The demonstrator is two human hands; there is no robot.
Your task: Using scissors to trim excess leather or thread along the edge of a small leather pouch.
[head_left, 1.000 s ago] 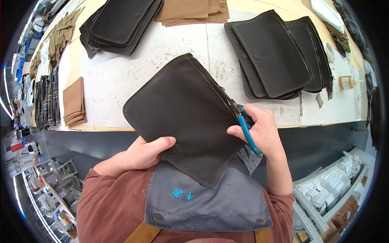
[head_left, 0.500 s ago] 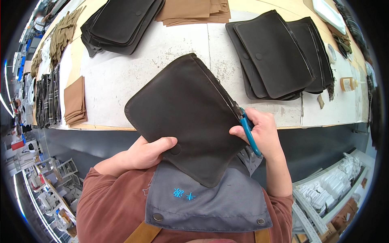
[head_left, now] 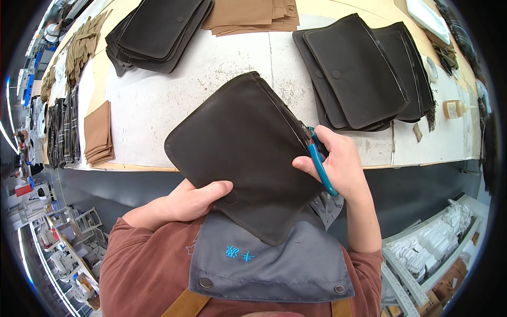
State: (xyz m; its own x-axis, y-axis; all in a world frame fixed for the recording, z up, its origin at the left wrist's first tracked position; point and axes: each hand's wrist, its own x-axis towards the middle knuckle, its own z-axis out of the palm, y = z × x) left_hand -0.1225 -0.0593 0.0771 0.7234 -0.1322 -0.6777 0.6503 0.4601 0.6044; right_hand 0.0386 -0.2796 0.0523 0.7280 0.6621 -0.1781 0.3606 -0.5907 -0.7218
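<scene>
While the dark panel [head_left: 245,153] hides some tabletop [head_left: 148,111], black stacks [head_left: 364,84] lie beyond.

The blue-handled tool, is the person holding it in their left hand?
No, the blue-handled tool is in the right hand, while the left hand grips the dark flat piece.

Near, downward fisheye view, head height

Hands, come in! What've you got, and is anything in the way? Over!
Left hand gripping dark flat piece. Right hand holding blue-handled tool at piece's edge. Dark stacks lie beyond; nothing visibly in the way.
</scene>
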